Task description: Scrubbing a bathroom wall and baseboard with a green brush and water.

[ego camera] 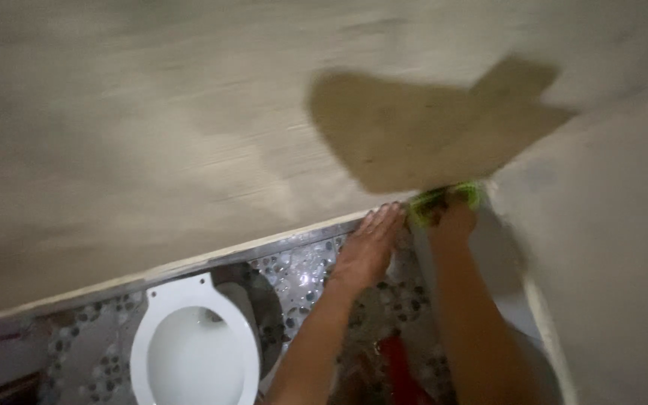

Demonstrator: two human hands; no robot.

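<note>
Progress: early, dark damp patch [429, 127] covers only part of beige wall [151, 135] | left hand [369, 247] flat, fingers spread, on wall's lower edge | right hand [451, 217] gripping green scrub sponge [444, 201] against wall below patch.

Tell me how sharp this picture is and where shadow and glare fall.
Head view: motion blur smears the whole frame, worst on the wall; a big dark shadow lies on it above the left hand and right hand; small glints on the pebbled floor; the toilet is bright white.

Head cam, looking down, close to wall [151, 150].
</note>
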